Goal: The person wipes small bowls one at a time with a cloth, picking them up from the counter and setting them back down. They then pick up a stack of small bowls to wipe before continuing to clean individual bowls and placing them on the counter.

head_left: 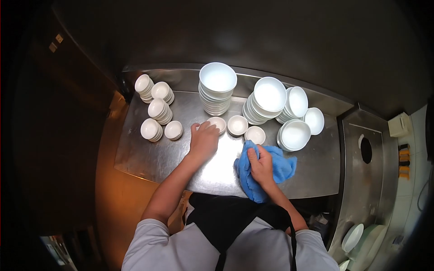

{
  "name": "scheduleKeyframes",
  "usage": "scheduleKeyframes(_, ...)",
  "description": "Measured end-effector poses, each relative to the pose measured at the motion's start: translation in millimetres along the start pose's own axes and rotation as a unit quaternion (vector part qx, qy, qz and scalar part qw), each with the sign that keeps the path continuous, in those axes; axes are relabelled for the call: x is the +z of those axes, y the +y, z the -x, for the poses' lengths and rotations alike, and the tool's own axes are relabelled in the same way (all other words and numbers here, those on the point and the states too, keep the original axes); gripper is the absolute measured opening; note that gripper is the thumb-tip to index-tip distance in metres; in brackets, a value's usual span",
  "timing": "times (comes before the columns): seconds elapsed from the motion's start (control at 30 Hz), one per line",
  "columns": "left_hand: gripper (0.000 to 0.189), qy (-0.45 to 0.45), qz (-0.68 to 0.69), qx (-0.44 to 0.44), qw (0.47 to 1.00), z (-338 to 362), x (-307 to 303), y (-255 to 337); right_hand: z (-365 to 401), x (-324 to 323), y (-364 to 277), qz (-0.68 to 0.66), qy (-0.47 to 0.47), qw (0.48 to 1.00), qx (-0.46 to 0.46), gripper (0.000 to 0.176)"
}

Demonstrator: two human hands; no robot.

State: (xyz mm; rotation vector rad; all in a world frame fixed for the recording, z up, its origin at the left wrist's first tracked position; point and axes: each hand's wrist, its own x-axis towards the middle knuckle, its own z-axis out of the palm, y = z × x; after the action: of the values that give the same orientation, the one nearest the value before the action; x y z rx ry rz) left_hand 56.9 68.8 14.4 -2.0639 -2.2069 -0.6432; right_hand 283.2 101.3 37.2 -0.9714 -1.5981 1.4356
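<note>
My left hand (204, 141) reaches to the middle of the steel counter, its fingers curled on the left rim of a small white bowl (218, 123). The fingers partly cover this bowl, which sits on top of a short stack. In my right hand (261, 165) a blue cloth (248, 177) is bunched up, and its folds hang over both sides of the hand. Just beyond the cloth is another small white bowl (255, 135), close to its top edge. A further small bowl (238, 125) stands between that one and the bowl at my left hand.
Stacks of small bowls (158, 108) stand at the left of the steel counter (149, 158). A tall stack of larger bowls (218, 77) is at the back, with more large stacks (270, 94) to the right. Beyond the right edge lies a steel sink unit (357, 180) with a round opening.
</note>
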Motion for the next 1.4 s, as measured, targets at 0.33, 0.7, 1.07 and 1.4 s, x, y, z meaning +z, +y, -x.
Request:
scheduleKeyframes(0.33, 0.024, -0.002, 0.548, -0.227, 0.805, 29, -8, 41, 7, 61, -24, 0.027, 0.083, 0.996, -0.026, 0.031)
scheduleKeyframes(0.7, 0.018, 0.041, 0.489, -0.175, 0.854, 68, -28, 33, 9, 123, -15, 0.168, 0.075, 0.963, -0.197, 0.044)
scheduleKeyframes(1.07, 0.044, 0.026, 0.72, -0.229, 0.654, 66, -18, -5, 5, 136, -15, 0.011, 0.108, 0.994, 0.03, 0.033)
scheduleKeyframes(1.4, 0.055, -0.206, 0.861, -0.365, 0.29, 46, -65, -44, -1, 106, -9, 0.377, -0.192, 0.825, -0.373, 0.04)
